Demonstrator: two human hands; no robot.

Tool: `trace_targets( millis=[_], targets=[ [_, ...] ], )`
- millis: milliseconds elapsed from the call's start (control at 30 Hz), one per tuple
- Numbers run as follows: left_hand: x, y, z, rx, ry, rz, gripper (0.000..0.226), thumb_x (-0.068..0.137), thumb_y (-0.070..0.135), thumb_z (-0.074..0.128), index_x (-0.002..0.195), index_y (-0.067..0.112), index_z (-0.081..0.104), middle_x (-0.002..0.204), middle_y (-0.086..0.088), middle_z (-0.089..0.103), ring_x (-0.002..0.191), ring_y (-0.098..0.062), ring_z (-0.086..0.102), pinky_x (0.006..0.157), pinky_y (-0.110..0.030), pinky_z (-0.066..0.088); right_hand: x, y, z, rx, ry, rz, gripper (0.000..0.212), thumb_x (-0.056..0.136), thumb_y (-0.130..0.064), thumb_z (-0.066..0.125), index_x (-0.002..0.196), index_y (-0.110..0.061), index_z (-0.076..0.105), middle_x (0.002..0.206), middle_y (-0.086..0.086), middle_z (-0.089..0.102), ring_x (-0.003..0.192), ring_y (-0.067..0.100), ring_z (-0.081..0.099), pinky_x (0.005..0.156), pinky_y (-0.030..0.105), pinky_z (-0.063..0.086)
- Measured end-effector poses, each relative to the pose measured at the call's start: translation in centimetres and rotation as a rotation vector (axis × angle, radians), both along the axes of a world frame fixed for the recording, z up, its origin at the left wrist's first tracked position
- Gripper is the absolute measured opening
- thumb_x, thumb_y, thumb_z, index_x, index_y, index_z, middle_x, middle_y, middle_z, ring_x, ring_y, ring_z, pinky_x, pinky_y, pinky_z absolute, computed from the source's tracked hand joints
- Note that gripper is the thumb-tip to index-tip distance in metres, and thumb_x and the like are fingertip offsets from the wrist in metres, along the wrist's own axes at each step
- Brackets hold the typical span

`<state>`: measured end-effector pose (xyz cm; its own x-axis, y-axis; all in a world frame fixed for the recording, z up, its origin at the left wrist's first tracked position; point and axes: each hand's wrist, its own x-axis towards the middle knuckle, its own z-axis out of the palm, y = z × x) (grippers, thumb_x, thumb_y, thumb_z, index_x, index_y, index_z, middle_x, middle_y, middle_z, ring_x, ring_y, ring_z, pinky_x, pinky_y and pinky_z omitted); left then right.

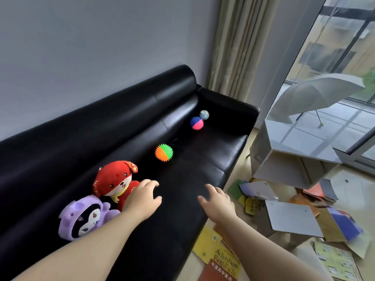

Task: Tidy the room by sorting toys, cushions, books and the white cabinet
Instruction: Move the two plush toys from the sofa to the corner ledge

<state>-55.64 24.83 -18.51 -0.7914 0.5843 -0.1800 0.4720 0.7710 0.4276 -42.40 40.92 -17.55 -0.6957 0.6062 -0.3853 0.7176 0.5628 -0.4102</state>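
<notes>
Both grips empty over the black sofa [182, 185] seat. Left grip [142, 199]: fingers loosely spread, holding nothing, just beside the red plush [115, 180]; I cannot tell whether it touches. Right grip [217, 201]: wide, also empty, above the seat's front edge. Red plush leans against the purple plush [83, 218], both propped on the backrest, probably so neither topples. Orange-green spiky ball [164, 152] sits at the seat crease; blue-pink spiky ball [196, 123] and small pale ball [204, 115] touch each other near the far armrest, likely settled there by rolling. White cabinet [284, 155] stands tilted over scattered books [219, 254] on the floor, unsorted. Judgement: toys being gathered; balls remain.
</notes>
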Motion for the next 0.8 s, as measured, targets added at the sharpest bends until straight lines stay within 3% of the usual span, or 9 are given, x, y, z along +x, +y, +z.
trace_targets(
  millis=[367, 533, 667, 800],
  targets=[
    [-12.8, 1.7, -1.7, 0.033, -0.090, 0.105, 0.037, 0.090, 0.026, 0.053, 0.127, 0.023, 0.050, 0.135, 0.009, 0.045, 0.123, -0.013, 0.045, 0.099, -0.027, 0.038, -13.8, 2.8, -1.4, -0.027, -0.059, 0.082, 0.053, 0.096, -0.044, 0.038, 0.145, -0.026, 0.027, 0.148, -0.001, 0.032, 0.134, 0.026, 0.033, 0.105, 0.037, 0.029],
    [-15.8, -1.0, -3.0, 0.007, -0.150, 0.341, 0.033, 0.092, 0.031, 0.049, 0.124, 0.024, 0.053, 0.132, 0.009, 0.046, 0.118, -0.016, 0.049, 0.094, -0.031, 0.043, -21.6, 1.3, -3.3, -0.070, -0.131, 0.320, 0.053, 0.096, -0.042, 0.039, 0.145, -0.025, 0.028, 0.147, -0.002, 0.033, 0.129, 0.024, 0.039, 0.103, 0.036, 0.036],
    [-15.8, -5.0, -5.2, -0.026, -0.231, 0.557, 0.037, 0.093, 0.024, 0.048, 0.129, 0.020, 0.050, 0.135, 0.005, 0.044, 0.117, -0.016, 0.049, 0.091, -0.029, 0.044, -26.9, -2.1, -5.2, -0.127, -0.189, 0.528, 0.051, 0.096, -0.041, 0.041, 0.143, -0.024, 0.031, 0.145, 0.001, 0.035, 0.127, 0.025, 0.042, 0.102, 0.038, 0.040],
    [-16.0, -8.2, -7.3, -0.063, -0.225, 0.746, 0.040, 0.092, 0.023, 0.050, 0.132, 0.021, 0.049, 0.140, 0.002, 0.041, 0.126, -0.017, 0.042, 0.098, -0.028, 0.038, -30.6, -5.1, -7.4, -0.197, -0.203, 0.654, 0.046, 0.094, -0.041, 0.041, 0.137, -0.023, 0.040, 0.138, 0.003, 0.042, 0.122, 0.027, 0.046, 0.101, 0.044, 0.040]
  ],
)
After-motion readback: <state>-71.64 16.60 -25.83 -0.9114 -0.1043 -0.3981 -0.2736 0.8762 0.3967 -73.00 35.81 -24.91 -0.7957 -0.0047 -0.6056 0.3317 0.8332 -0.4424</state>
